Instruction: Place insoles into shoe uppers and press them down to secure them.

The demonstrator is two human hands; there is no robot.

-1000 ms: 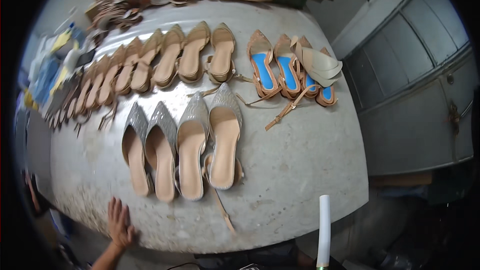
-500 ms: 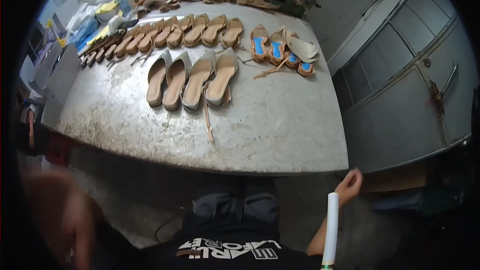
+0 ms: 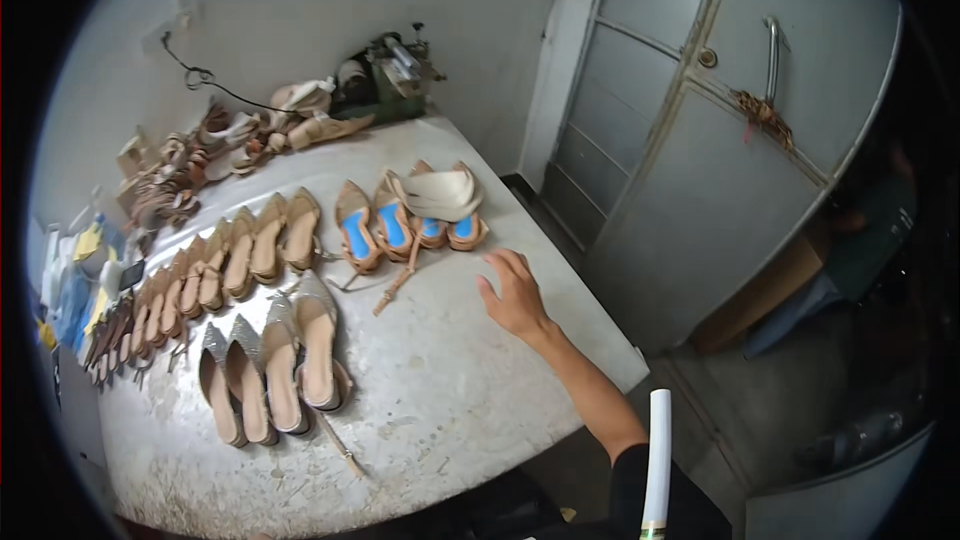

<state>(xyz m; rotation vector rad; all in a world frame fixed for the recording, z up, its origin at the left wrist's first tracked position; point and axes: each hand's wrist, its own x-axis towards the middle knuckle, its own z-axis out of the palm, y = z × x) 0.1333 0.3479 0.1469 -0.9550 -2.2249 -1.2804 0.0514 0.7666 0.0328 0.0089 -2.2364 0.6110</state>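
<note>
My right hand [image 3: 515,292] reaches over the table with its fingers apart and nothing in them. It is nearest to several tan shoes with blue insole patches [image 3: 358,237], just beyond its fingertips and not touched. Cream shoe-sole-shaped pieces [image 3: 435,193] lie across the right-hand ones of these shoes. To the left of my hand stand several silvery pointed flat shoes [image 3: 320,345] with tan insoles, and a thin ankle strap [image 3: 340,447] trails from one toward the table's near edge. My left hand is out of the picture.
A long row of tan flats [image 3: 238,262] runs along the table [image 3: 440,420]. Behind it lie heaped straps and shoe parts [image 3: 170,190] and a green machine [image 3: 390,80]. A metal door [image 3: 740,160] and a person in dark green [image 3: 880,235] are at right. A white cigarette-like stick [image 3: 657,460] rises at the bottom.
My view has swung to the right. My right hand has come up from beside the table's edge to above the tabletop, and its fingers have spread. My left hand has left the picture.
</note>
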